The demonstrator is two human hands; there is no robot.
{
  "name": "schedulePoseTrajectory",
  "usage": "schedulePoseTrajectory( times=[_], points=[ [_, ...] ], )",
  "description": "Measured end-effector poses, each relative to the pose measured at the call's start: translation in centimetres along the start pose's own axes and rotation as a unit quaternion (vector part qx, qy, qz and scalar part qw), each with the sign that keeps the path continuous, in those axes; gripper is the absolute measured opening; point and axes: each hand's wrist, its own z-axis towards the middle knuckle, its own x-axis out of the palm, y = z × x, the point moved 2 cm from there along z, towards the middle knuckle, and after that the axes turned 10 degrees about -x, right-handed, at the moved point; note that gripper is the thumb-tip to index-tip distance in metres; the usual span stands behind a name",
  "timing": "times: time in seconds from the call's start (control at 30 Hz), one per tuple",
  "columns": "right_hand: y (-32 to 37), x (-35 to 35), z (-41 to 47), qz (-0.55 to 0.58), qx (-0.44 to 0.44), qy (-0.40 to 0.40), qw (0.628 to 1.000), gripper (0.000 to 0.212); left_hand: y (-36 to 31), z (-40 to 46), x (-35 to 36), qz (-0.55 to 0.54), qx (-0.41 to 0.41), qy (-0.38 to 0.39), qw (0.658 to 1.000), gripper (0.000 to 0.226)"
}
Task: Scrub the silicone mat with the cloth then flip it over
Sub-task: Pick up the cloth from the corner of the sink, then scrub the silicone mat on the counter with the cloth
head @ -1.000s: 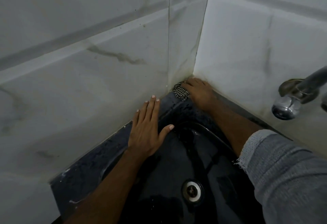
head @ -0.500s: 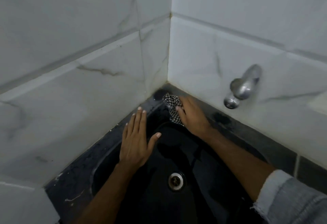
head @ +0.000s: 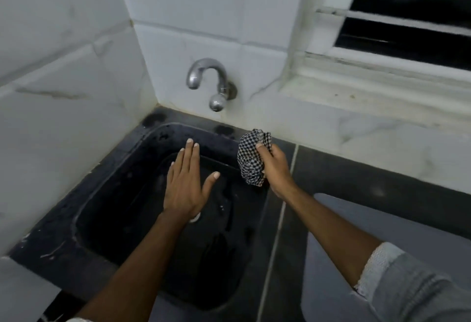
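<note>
My right hand [head: 276, 169] is shut on a bunched black-and-white checked cloth [head: 251, 161], held just above the right rim of a wet black sink [head: 102, 176]. My left hand [head: 186, 189] is flat, fingers together and thumb out, over the middle of the basin; it holds nothing. A grey silicone mat [head: 356, 225] with a rounded corner lies on the dark counter to the right of the sink, partly under my right forearm and sleeve.
A chrome tap [head: 211, 79] sticks out of the white marble-tiled wall behind the sink. The drain [head: 196, 217] shows only partly past my left wrist. A louvred window [head: 407, 16] with a white sill is at upper right. Walls close the sink on the left and back.
My right hand has lifted the cloth out of the back corner and carried it right, to the sink's right rim. The view has swung right, so the mat and window now show.
</note>
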Motion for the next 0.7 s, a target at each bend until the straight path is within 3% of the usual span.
schedulePoseTrajectory(
  times=[0.07, 0.17, 0.27, 0.43, 0.7],
  points=[
    [0.9, -3.6, -1.2, 0.024, 0.007, -0.006, 1.0, 0.022, -3.5, -1.0, 0.8, -0.008, 0.026, 0.004, 1.0, 0.083],
    [2.0, -9.7, -3.0, -0.054, 0.003, -0.014, 0.998, 0.037, -9.4, -3.6, 2.6, -0.013, 0.054, 0.039, 0.998, 0.085],
    [3.0, -16.1, -5.1, -0.161, -0.038, -0.006, 0.986, 0.031, -15.3, -7.2, 5.0, 0.002, 0.075, 0.092, 0.993, 0.086],
    [3.9, -27.7, -9.2, -0.35, -0.125, 0.018, 0.928, 0.02, -24.7, -15.2, 10.5, 0.028, 0.128, 0.204, 0.97, 0.092],
    [4.2, -42.5, -15.4, -0.483, -0.118, 0.025, 0.868, 0.022, -34.1, -22.1, 17.5, 0.121, 0.158, 0.367, 0.908, 0.114]
  ],
)
